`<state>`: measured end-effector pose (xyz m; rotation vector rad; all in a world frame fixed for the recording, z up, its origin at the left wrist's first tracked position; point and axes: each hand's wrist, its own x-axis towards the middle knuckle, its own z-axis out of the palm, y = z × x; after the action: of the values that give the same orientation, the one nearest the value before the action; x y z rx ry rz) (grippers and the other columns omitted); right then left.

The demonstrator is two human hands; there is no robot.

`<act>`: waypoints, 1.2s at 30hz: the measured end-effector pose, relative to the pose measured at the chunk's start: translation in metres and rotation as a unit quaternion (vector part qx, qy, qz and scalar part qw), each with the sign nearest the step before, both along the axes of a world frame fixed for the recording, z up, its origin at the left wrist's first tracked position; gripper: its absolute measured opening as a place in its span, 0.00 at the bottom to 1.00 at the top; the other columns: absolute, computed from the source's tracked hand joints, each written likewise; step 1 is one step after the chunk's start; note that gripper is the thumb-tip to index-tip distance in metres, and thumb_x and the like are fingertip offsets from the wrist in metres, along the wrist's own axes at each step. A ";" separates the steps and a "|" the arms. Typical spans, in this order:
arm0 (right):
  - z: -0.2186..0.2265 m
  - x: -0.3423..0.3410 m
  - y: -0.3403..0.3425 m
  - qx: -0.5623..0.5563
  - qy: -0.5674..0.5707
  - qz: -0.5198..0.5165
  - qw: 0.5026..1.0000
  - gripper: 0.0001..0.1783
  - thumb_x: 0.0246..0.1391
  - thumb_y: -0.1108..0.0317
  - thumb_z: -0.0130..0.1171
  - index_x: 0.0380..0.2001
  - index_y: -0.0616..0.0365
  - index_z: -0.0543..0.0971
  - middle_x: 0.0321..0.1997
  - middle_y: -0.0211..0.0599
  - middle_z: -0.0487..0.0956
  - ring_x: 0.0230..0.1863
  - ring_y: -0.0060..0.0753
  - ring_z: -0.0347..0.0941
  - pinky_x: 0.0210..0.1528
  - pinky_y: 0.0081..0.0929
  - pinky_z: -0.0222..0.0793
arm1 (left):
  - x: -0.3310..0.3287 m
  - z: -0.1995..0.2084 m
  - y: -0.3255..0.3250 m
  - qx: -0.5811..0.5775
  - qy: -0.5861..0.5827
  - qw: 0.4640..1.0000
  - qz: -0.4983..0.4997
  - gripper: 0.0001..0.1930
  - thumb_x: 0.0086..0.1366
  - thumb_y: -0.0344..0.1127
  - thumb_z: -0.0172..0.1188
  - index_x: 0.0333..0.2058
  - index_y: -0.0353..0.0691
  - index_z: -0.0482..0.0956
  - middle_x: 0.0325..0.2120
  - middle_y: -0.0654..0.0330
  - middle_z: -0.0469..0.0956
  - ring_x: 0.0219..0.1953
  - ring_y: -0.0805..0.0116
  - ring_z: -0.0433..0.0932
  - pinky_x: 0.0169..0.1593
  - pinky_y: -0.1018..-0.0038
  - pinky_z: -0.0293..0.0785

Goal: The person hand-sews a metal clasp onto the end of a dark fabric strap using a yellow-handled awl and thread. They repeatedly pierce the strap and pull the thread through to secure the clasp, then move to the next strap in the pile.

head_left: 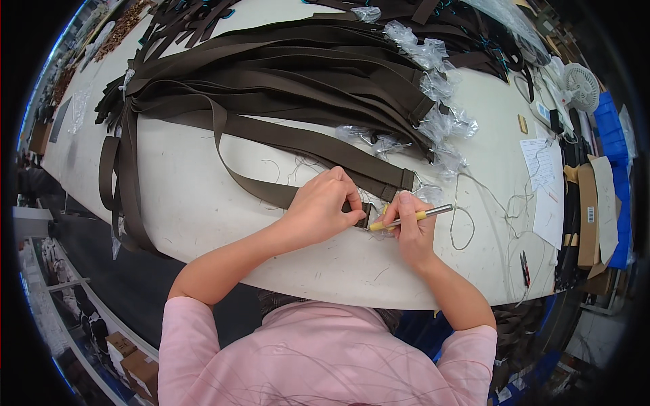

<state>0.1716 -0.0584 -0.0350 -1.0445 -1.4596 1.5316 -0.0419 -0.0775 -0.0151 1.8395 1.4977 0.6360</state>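
My left hand (322, 206) is closed on the end of a dark brown webbing strap (264, 189), just beside a small metal buckle (366, 215). My right hand (414, 230) grips a slim pen-shaped tool (433, 212), yellow and silver. The tool's yellow end points left and lies close to the buckle; whether it touches cannot be made out. Clear plastic wrap partly surrounds the strap's end. Just beyond both hands, another flat strap (305, 145) runs to a metal hook (420, 181).
A thick bundle of brown straps (271, 68), tied at the left, covers the far table. Plastic-wrapped hardware (440, 128) lies at its right end. Thin cord (501, 203), paper sheets (542, 169), small snips (525, 268) and a white fan (581, 88) are on the right.
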 end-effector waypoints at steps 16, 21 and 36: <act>0.008 -0.008 0.000 0.058 -0.072 0.006 0.996 0.26 0.76 0.60 0.48 0.23 0.61 0.81 0.18 0.28 0.75 0.20 0.15 0.68 0.24 0.20 0.62 | -0.005 -0.005 0.004 -0.032 -0.052 0.998 -0.007 0.07 0.56 0.31 0.68 0.26 0.37 0.80 0.34 0.61 0.77 0.39 0.65 0.77 0.42 0.70 0.73; 0.006 -0.010 0.000 0.071 -0.067 0.009 0.995 0.27 0.76 0.59 0.46 0.23 0.61 0.80 0.17 0.27 0.74 0.17 0.14 0.64 0.21 0.18 0.59 | -0.005 -0.007 0.005 -0.044 -0.047 0.998 -0.009 0.06 0.55 0.31 0.68 0.27 0.37 0.80 0.34 0.61 0.77 0.39 0.65 0.77 0.43 0.70 0.74; 0.003 -0.005 0.008 0.043 0.018 -0.085 0.995 0.27 0.78 0.55 0.41 0.27 0.61 0.74 0.24 0.31 0.75 0.23 0.20 0.76 0.24 0.17 0.66 | -0.026 -0.009 0.024 -0.141 -0.200 0.969 -0.045 0.04 0.61 0.24 0.63 0.32 0.30 0.78 0.34 0.57 0.84 0.39 0.70 0.85 0.50 0.72 0.84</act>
<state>0.1667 -0.0499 -0.0322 -1.0576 -1.3633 1.3496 -0.0675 -0.0539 -0.0240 1.4503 1.1628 0.6652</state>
